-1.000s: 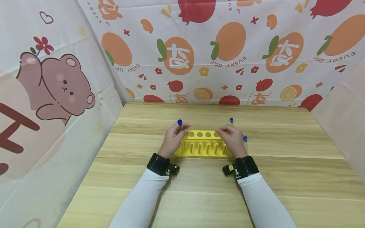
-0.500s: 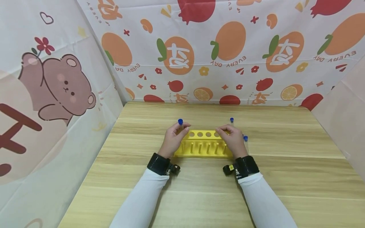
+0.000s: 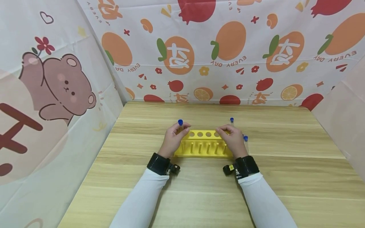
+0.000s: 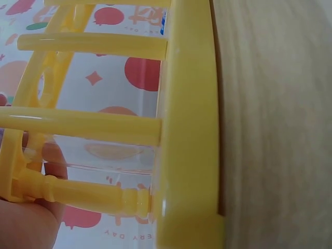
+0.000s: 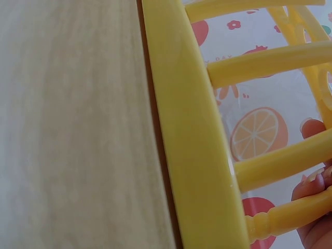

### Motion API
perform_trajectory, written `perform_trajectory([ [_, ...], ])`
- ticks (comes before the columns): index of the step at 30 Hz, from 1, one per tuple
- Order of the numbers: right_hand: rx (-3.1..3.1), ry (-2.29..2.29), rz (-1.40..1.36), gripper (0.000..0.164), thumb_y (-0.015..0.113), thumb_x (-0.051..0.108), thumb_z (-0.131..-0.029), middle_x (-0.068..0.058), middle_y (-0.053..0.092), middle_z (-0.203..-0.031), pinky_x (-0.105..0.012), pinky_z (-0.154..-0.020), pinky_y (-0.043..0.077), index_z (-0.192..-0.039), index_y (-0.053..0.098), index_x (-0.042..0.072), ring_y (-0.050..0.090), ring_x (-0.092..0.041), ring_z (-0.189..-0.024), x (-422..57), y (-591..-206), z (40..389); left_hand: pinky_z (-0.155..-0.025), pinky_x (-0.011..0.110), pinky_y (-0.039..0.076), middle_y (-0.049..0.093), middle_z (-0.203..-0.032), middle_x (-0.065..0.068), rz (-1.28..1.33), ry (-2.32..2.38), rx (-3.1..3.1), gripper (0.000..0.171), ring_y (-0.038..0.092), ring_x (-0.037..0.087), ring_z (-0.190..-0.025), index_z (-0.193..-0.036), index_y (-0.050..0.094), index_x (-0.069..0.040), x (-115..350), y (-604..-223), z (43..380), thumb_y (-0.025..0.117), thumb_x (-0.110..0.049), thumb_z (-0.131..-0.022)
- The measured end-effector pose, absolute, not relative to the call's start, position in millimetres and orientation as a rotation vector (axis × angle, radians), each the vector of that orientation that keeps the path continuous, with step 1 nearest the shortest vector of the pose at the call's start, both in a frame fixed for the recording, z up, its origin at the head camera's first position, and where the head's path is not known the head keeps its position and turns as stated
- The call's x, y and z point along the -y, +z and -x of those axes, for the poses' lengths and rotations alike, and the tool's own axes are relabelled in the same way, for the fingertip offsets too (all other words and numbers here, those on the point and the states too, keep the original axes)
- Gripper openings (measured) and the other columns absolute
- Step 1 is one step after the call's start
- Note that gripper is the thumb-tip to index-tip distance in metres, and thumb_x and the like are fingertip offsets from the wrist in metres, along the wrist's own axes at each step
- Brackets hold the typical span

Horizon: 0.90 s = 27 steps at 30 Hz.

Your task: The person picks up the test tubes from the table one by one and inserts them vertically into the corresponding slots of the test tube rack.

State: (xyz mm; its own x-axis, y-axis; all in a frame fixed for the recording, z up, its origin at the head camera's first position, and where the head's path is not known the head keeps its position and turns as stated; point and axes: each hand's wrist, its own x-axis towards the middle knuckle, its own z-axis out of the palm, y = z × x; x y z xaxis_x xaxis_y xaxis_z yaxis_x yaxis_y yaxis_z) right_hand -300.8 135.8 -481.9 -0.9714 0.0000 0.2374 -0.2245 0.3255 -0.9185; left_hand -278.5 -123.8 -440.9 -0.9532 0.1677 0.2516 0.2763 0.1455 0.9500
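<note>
Head view: the yellow rack (image 3: pixel 203 138) stands upright on the wooden surface (image 3: pixel 199 190), about midway between its left and right edges and toward the far edge. My left hand (image 3: pixel 174 134) curls round the rack's left end, beside a blue-capped tube (image 3: pixel 181 123) that appears seated in an end hole; my right hand (image 3: pixel 232 139) curls round the right end. One blue cap (image 3: pixel 232 120) shows beyond my right hand, toward the far edge; a second cap (image 3: pixel 246 138) shows just beside that hand, toward the right edge. Left wrist view: my left hand grips near the end post (image 4: pixel 88 194), with clear tube wall visible between post and next peg (image 4: pixel 78 124); whether I press the tube too, I cannot tell. Right wrist view: my right hand holds the upper frame by its end post, with no tube visible in its grasp. I judge the step to be steadying the rack; the next move would call for freeing my right hand to fetch another tube while the left steadies.
</note>
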Motion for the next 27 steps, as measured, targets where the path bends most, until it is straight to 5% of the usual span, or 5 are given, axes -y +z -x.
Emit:
perform_trajectory([
  [8, 2.416, 1.685, -0.223, 0.022, 0.07, 0.026, -0.093, -0.01, 0.072, -0.102, -0.024, -0.066, 0.049, -0.1, 0.074, 0.006, 0.061, -0.018, -0.09, -133.4, -472.2, 294.8, -0.093, 0.031, 0.043, 0.063, -0.117, 0.02, 0.445, -1.912, 2.309, 0.024, 0.052, 0.019, -0.106, -0.118, 0.065, -0.001, 125.5, -458.4, 287.6, 0.06, -0.013, -0.098],
  [17, 2.391, 1.68, -0.219, 0.03, 0.071, 0.043, -0.089, -0.003, 0.072, -0.101, -0.026, -0.066, 0.049, -0.099, 0.075, 0.015, 0.062, -0.018, -0.091, -138.0, -483.6, 300.6, -0.09, 0.033, 0.049, 0.063, -0.1, 0.012, 0.527, -1.775, 2.308, 0.022, 0.057, 0.02, -0.097, -0.112, 0.067, -0.004, 124.5, -461.3, 290.2, 0.067, 0.0, -0.09],
  [27, 2.369, 1.675, -0.246, 0.035, 0.07, 0.049, -0.087, -0.001, 0.072, -0.099, -0.027, -0.066, 0.05, -0.097, 0.075, 0.016, 0.062, -0.019, -0.089, -137.2, -485.7, 301.4, -0.11, 0.05, 0.032, 0.062, -0.124, 0.012, 0.462, -1.856, 2.34, 0.028, 0.048, 0.027, -0.127, -0.118, 0.062, -0.004, 130.3, -470.1, 291.7, 0.068, -0.014, -0.093],
])
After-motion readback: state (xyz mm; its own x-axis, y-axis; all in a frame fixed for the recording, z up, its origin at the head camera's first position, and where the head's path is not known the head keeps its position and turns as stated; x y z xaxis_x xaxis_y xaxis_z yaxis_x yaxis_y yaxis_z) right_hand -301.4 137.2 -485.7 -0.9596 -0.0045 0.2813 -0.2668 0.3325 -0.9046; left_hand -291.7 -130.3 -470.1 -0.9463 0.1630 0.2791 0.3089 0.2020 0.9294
